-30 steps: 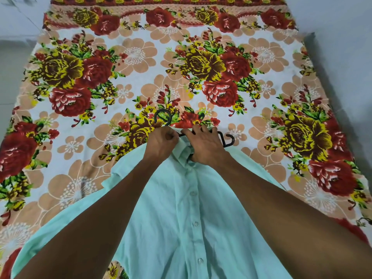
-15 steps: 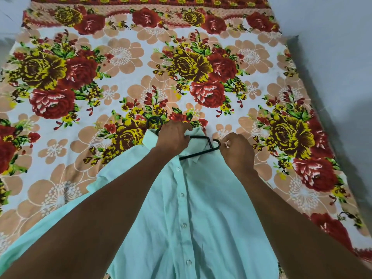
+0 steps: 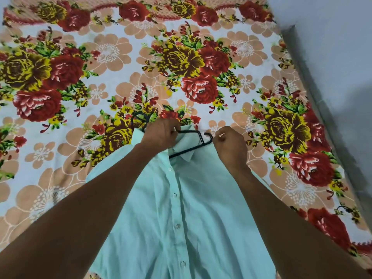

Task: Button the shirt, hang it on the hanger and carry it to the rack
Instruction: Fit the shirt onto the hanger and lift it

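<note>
I see the mint green shirt lying front up on the bed, in the lower middle of the frame, with its buttons closed along the placket. At its collar lies the black hanger; its right arm shows above the collar, its hook rests on the bedsheet just above the left hand. The left hand has its fingers curled around the hanger close to the neck, beside the left collar tip. The right hand pinches the shirt's shoulder cloth at the hanger's right end; I see a ring on one finger.

Compared with half a second ago, both hands are almost in the same places, and the hanger's right end now sticks out a little more from the collar. One second ago the two hands were close together at the collar; now they are apart.

The floral bedsheet covers the bed around the shirt, and a grey wall stands at the right of the frame.
</note>
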